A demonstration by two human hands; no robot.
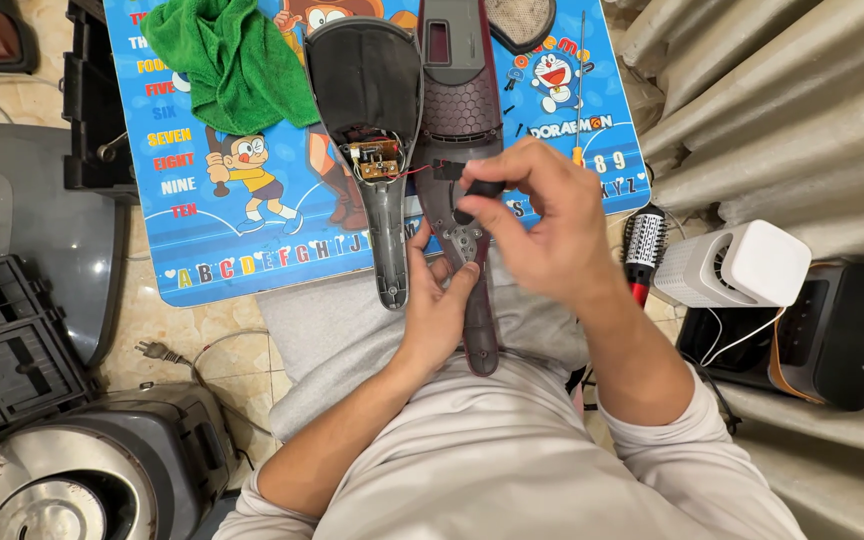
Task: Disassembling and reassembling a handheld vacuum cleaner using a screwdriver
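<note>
An opened handheld device lies in two halves on a blue cartoon-printed table (212, 240). The grey half-shell (367, 100) shows a small circuit board (375, 160) with thin red wires. The dark red half-shell (462, 110) runs down toward my lap. My left hand (437, 305) grips its handle from below. My right hand (542, 220) pinches a small black part (480, 190) over the red shell's middle.
A green cloth (227, 60) lies on the table's far left. A screwdriver (580, 90) rests on its right side. A round hairbrush (642, 245), a small white fan (737, 265) and a black box (837, 330) sit at right. Dark appliances and a plug (152, 350) occupy the floor at left.
</note>
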